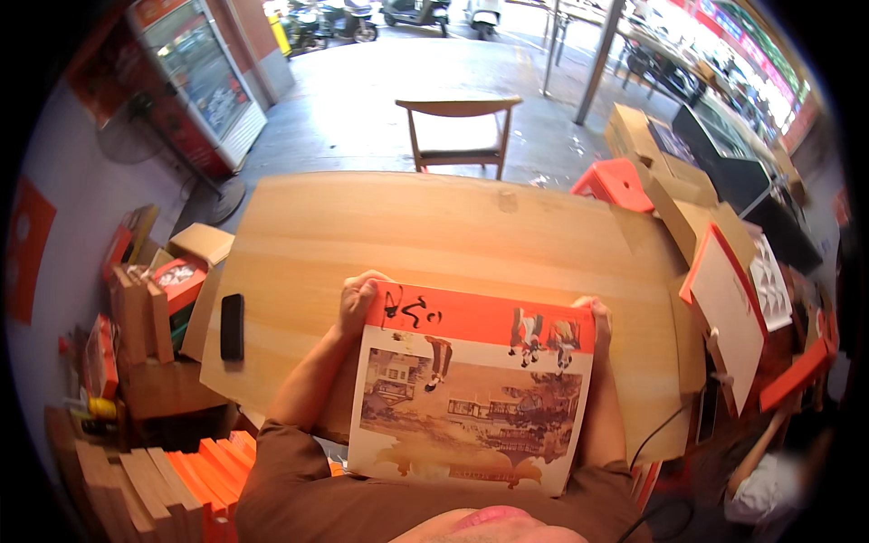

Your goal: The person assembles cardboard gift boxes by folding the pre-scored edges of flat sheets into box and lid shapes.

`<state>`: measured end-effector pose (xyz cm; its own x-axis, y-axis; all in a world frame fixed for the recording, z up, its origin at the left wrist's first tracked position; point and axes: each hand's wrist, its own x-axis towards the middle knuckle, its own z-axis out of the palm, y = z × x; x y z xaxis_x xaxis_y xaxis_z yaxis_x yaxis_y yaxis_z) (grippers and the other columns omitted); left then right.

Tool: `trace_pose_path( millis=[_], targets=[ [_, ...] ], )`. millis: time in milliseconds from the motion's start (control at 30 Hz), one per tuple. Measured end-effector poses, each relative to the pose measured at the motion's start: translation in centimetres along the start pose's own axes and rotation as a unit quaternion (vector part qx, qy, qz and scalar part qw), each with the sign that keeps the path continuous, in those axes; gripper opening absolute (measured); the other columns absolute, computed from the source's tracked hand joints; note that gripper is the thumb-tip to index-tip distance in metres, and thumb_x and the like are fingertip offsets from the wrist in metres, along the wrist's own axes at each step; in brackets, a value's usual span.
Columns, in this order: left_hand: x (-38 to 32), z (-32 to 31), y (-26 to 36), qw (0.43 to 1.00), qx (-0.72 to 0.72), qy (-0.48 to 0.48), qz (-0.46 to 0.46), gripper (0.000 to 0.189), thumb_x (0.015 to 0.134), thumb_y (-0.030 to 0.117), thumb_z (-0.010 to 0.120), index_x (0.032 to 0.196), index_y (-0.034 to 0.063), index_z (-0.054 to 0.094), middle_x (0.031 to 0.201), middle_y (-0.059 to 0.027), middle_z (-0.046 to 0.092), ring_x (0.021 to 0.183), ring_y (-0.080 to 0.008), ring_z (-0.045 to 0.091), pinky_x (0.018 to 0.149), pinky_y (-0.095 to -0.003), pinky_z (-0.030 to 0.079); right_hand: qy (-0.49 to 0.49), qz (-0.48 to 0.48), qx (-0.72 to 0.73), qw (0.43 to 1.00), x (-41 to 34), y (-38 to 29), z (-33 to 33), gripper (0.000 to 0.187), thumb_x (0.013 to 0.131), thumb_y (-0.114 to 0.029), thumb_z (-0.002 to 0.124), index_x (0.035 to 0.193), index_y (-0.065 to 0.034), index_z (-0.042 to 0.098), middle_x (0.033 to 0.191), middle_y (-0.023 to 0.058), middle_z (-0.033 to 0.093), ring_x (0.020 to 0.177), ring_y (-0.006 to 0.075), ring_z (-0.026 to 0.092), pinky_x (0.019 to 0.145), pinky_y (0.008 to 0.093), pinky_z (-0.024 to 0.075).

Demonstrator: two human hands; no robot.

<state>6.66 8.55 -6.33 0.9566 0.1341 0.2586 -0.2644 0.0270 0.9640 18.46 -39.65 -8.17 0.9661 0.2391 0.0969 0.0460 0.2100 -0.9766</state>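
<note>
A flat printed cardboard box or panel (468, 387) with a red band and a painted scene is held up against my chest, its picture upside down in this view. My left hand (360, 302) grips its far left corner, and my right hand (597, 315) grips the far right corner. The fingers behind the panel are hidden. Beyond it spreads a wooden table (434, 231). A black smartphone (232, 327) lies on the table's left side.
Open cardboard boxes (200, 244) and stacked panels stand left, with orange and brown pieces (210, 468) below. Cartons (686, 197), a red stool (614, 184) and a large white panel (730, 326) crowd the right. A chair (458, 136) stands beyond the table. Another person (764, 482) is at lower right.
</note>
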Motion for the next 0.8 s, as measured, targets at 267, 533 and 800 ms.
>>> trace_pose_path(
  millis=[267,533,800],
  targets=[
    [0.0,-0.9,-0.4,0.998,0.006,-0.002,-0.062,0.045,0.115,0.034,0.054,0.099,-0.0026,0.074,0.083,-0.0041,0.075,0.074,-0.0074,0.065,0.068,-0.0261,0.054,-0.015,0.012,-0.060,0.998,-0.8,-2.3,1.2,0.068,0.113,-0.058,0.050,0.095,0.0037,0.071,0.074,0.0047,0.070,0.063,0.0113,0.061,0.056,0.0284,0.0481],
    [-0.1,0.0,0.0,0.990,0.129,0.035,0.053,0.065,0.114,0.055,0.048,0.100,-0.0030,0.074,0.084,-0.0074,0.076,0.079,-0.0132,0.068,0.073,-0.0289,0.055,0.096,0.023,0.127,0.987,-1.3,-0.9,3.3,0.073,0.113,-0.065,0.046,0.102,0.0032,0.069,0.076,0.0050,0.070,0.065,0.0116,0.061,0.057,0.0280,0.0481],
    [0.3,0.2,-1.5,0.999,0.017,0.024,0.023,0.067,0.113,0.063,0.048,0.087,0.0029,0.065,0.076,-0.0050,0.071,0.067,-0.0079,0.063,0.060,-0.0247,0.050,-0.048,0.006,0.136,0.990,1.0,2.1,-0.8,0.071,0.114,-0.065,0.042,0.094,-0.0016,0.067,0.071,0.0040,0.067,0.059,0.0104,0.055,0.054,0.0278,0.0464]
  ],
)
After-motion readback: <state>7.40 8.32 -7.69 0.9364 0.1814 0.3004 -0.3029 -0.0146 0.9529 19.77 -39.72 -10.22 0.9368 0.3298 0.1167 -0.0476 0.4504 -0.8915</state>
